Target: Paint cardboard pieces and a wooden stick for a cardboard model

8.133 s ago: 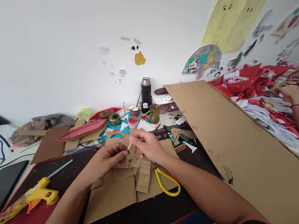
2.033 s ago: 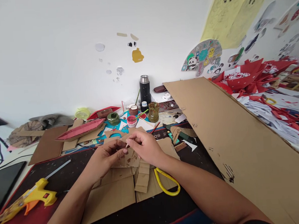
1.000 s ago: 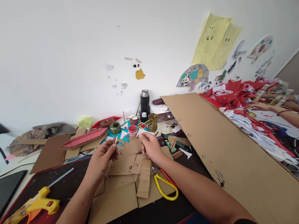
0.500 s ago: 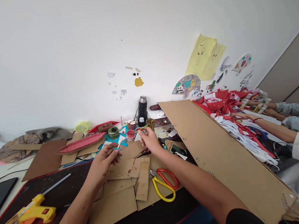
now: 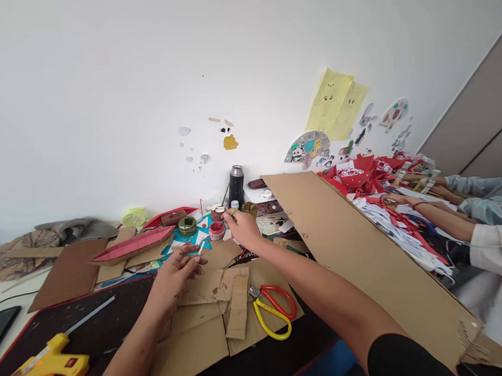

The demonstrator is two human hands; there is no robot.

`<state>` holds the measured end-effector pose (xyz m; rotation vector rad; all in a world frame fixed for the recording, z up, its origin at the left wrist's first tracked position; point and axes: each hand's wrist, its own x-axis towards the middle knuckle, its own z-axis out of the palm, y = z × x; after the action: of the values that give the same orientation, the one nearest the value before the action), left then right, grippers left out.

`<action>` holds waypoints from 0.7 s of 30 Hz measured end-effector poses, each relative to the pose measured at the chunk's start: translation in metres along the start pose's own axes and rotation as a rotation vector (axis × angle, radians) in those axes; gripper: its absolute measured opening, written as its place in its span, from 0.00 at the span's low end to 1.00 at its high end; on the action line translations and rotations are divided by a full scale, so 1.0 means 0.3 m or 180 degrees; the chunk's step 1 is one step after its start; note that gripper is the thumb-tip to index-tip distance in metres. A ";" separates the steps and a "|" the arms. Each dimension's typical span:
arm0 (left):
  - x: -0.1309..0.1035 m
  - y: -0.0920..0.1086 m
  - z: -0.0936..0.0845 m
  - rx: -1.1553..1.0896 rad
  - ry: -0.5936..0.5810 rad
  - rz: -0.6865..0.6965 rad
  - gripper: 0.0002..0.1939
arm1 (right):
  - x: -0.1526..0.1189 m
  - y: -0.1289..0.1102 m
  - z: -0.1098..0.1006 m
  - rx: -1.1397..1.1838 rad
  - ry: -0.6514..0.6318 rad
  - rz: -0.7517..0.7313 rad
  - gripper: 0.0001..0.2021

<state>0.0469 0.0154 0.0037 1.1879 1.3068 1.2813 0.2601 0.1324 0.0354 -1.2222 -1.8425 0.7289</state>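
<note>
My left hand (image 5: 182,273) is closed in a pinch on a short thin pale stick (image 5: 201,248), above pieces of brown cardboard (image 5: 199,331). My right hand (image 5: 242,229) reaches further out and grips a thin green stick (image 5: 234,211), perhaps a brush handle; its tip is hidden by the fingers. Just left of those fingers stand a pink-red paint jar (image 5: 216,230) and a brown jar (image 5: 217,213) with white on top. A green paint jar (image 5: 188,226) sits beyond my left hand. Below my right forearm lie scissors (image 5: 274,313) with red and yellow handles.
A yellow glue gun (image 5: 53,358) lies at the lower left, near a pink-lined cardboard boat shape (image 5: 131,245). Behind the jars stands a black bottle (image 5: 236,186). A large cardboard sheet (image 5: 356,261) slants along the right. Past it, other people's hands (image 5: 397,200) work among red and white paper.
My right hand has shifted a little left and away from me, towards the jars, and the green stick shows less. My left hand keeps its pinch. The view has turned slightly right.
</note>
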 end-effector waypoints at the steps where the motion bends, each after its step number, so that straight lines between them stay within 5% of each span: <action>1: 0.001 -0.001 0.000 0.0003 0.0012 0.0002 0.39 | 0.002 0.001 -0.003 0.0023 0.0012 0.0010 0.10; 21: 0.000 0.000 0.006 -0.0093 0.0038 -0.0127 0.40 | -0.005 0.039 0.023 0.0352 -0.0158 0.0113 0.17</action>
<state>0.0488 0.0157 0.0038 1.1302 1.3098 1.2763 0.2602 0.1352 0.0220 -1.1773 -1.7994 0.8762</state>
